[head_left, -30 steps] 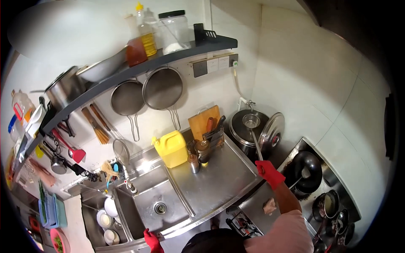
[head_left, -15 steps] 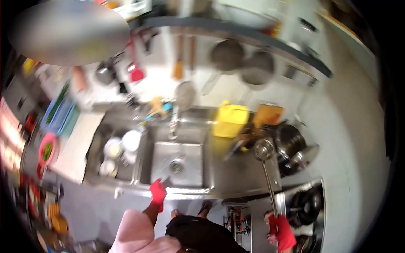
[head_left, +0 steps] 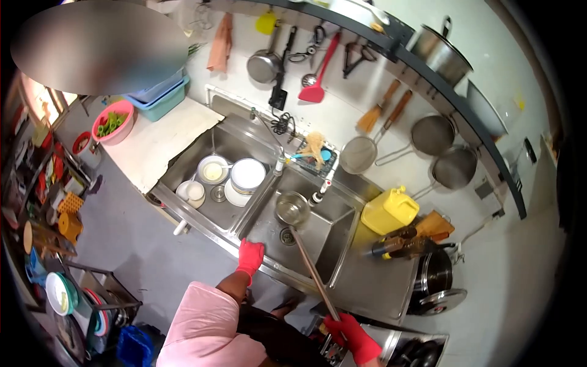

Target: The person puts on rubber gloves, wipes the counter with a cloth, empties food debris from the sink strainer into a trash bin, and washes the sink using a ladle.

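My right hand (head_left: pixel 354 339), in a red glove, is closed round the handle end of a long-handled metal ladle (head_left: pixel 313 269). Its deep round bowl hangs in the right sink basin (head_left: pixel 327 241), under the tap (head_left: pixel 317 197) and just above the drain (head_left: pixel 287 237). At the front rim of the sink rests my left hand (head_left: pixel 250 254), also red-gloved, with its fingers curled in and no object visible in them. Stacked white plates (head_left: pixel 249 174) and several bowls (head_left: pixel 213 169) sit in the left basin.
A yellow jug (head_left: pixel 389 210) stands right of the sink, near knives and a cutting board (head_left: pixel 434 225). Pots (head_left: pixel 435 272) and a stove (head_left: pixel 422 352) lie further right. Strainers (head_left: pixel 433 136) and utensils hang on the wall. A pink basin (head_left: pixel 113 122) holds green vegetables on the left.
My right hand has swung the ladle leftward from over the right drainboard into the right basin. The view has turned and shifted. My left hand stays at the sink's front rim.
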Action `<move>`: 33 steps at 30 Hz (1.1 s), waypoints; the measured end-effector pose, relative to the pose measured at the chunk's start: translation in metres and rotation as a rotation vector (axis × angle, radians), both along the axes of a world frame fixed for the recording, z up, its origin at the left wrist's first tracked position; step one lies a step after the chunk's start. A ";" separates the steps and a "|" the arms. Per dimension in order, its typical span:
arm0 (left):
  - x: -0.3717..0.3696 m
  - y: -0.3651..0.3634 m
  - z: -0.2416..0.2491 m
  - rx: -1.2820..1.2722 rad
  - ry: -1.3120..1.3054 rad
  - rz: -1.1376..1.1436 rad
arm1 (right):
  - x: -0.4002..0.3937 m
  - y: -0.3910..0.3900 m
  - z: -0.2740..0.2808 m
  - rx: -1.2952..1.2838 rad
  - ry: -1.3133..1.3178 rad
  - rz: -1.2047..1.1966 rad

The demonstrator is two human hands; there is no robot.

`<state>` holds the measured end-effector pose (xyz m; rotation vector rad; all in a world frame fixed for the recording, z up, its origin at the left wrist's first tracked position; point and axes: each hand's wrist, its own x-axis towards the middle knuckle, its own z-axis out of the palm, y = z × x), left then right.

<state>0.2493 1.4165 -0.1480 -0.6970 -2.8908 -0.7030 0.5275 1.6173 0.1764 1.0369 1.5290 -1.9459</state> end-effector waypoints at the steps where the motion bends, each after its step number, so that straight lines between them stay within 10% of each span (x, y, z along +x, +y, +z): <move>1: -0.001 0.001 0.001 -0.044 -0.001 -0.005 | -0.022 -0.002 -0.004 -0.010 0.009 0.059; 15: -0.004 -0.012 0.003 -0.052 -0.103 0.039 | -0.300 -0.078 -0.052 0.338 0.059 0.447; 33: 0.000 -0.013 -0.014 0.204 0.163 0.100 | -0.363 -0.109 -0.048 0.576 0.130 0.568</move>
